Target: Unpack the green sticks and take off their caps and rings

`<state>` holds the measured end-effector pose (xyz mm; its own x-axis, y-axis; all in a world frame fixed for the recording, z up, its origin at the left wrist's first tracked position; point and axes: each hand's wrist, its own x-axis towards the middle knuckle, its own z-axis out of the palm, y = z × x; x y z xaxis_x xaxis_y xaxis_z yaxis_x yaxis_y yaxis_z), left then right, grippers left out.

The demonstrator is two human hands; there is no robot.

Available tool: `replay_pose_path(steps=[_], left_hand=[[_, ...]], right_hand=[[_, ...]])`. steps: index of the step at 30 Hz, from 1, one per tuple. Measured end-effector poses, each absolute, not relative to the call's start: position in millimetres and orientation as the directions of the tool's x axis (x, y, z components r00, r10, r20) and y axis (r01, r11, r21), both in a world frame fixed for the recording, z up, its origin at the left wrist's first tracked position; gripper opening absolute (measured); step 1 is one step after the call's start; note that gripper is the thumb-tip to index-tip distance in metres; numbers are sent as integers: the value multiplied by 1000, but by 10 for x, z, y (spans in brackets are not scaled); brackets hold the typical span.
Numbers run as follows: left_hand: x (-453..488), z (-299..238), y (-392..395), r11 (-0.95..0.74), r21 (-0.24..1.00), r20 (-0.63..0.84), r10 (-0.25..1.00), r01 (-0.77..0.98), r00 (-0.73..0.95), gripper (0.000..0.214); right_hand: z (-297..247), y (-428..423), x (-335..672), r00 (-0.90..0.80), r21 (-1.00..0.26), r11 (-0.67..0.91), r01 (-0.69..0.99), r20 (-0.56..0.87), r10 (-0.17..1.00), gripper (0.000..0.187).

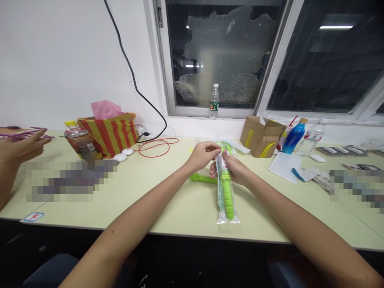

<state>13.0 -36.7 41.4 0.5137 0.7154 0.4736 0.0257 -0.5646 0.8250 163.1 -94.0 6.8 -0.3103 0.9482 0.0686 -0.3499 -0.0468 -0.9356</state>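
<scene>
A green ribbed plastic piece lies inside a clear plastic packet, tilted lengthwise towards me above the table. My right hand is closed round the packet's upper part, the thumb on top. At the packet's far end my left hand is closed in a pinch, with the fingertips at the plastic. What exactly those fingertips grip is partly hidden. Under my hands another green plastic piece lies on the table. Beyond my hands are more green pieces, partly covered.
An open cardboard box, a blue bottle and white paper are at the right. A striped bag, a drink bottle and red cord are at the left. Another person's hand holds purple sticks.
</scene>
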Motion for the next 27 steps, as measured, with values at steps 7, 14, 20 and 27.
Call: replay_pose_path(steps=[7, 14, 20, 27], left_hand=[[35, 322, -466, -493, 861, 492, 752, -121, 439, 27], [66, 250, -509, -398, 894, 446, 758, -204, 475, 28], [131, 188, -523, -309, 899, 417, 818, -309, 397, 44], [173, 136, -557, -150, 954, 236, 910, -261, 340, 36]], right_hand=[[44, -968, 1819, -7, -961, 207, -181, 212, 977, 24], [65, -989, 1905, 93, -937, 342, -67, 335, 938, 18], [75, -1021, 1859, 159, -921, 390, -20, 382, 910, 12], [29, -1013, 1839, 180, -932, 363, -18, 354, 918, 9]])
